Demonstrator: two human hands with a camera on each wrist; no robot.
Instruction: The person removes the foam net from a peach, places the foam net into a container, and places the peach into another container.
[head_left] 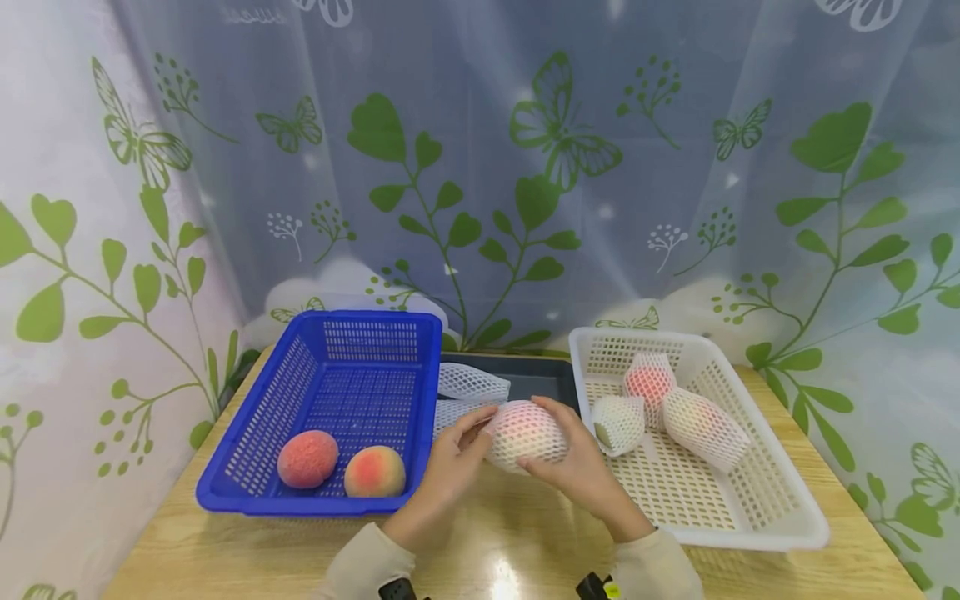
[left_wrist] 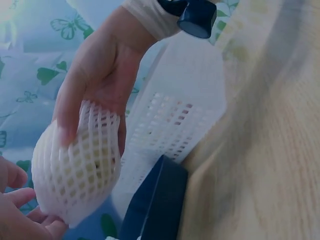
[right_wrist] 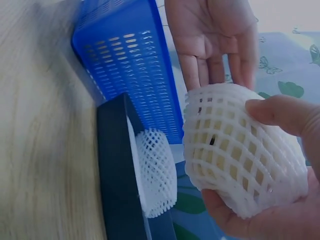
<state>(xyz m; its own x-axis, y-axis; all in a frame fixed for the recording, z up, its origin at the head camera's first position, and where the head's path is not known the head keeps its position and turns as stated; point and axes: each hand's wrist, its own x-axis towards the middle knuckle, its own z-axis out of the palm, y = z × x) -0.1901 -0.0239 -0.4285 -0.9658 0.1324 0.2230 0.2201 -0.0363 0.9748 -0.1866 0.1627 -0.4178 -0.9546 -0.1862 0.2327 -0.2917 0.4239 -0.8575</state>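
Note:
A peach in a white foam net (head_left: 527,435) is held up over the front of the table between both hands. My right hand (head_left: 577,457) grips it, with the thumb (right_wrist: 275,111) on one side and fingers beneath. My left hand (head_left: 452,454) is at the opposite end of the net, and its fingertips (left_wrist: 52,225) touch the mesh. In the right wrist view those left fingers look fairly straight, partly hidden behind the net. Through the mesh the fruit looks pinkish in the head view and pale yellow in the wrist views.
To the left, a blue basket (head_left: 318,505) holds a red peach (head_left: 307,459) and a yellow-red peach (head_left: 375,472). A white basket (head_left: 780,492) on the right holds several netted fruits (head_left: 701,427). Between them, a dark tray (head_left: 543,377) contains loose foam nets (head_left: 472,382). A printed curtain (head_left: 465,183) hangs behind.

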